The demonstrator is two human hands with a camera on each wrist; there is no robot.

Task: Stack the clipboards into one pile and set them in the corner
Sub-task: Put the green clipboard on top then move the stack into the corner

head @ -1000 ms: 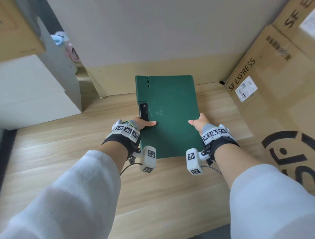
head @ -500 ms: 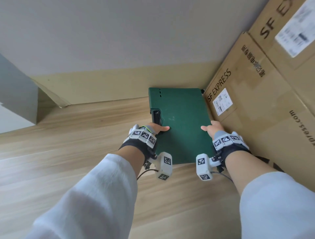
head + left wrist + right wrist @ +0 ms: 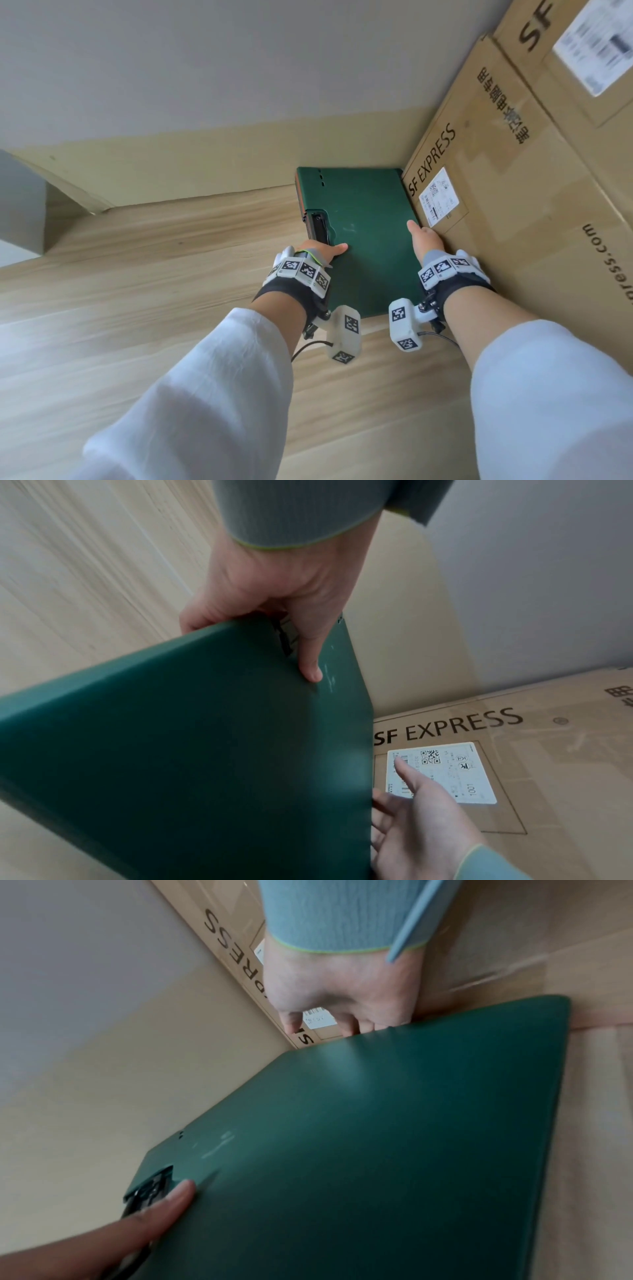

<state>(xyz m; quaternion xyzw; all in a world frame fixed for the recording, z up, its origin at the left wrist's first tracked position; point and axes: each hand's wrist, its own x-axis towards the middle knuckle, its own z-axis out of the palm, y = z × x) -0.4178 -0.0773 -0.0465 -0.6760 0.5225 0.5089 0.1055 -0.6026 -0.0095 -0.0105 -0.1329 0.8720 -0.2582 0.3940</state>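
Wooden surface [image 3: 144, 308] meets a grey wall [image 3: 239, 68] and cardboard boxes [image 3: 513, 205]; both hands, left hand [image 3: 317, 251] and right hand [image 3: 424, 240], grip the green clipboards [image 3: 366, 236].

— Where's the stack?
— The dark green clipboards [image 3: 363, 240] lie flat in one pile, tucked into the corner.
— Anything beneath the top one?
— An orange edge shows along its left side; a black clip [image 3: 317, 226] sits there.

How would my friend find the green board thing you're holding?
Look where the wall meets the big SF EXPRESS cardboard box. On the wooden floor there is the green clipboard pile, gripped between both hands. It is the only dark green thing.
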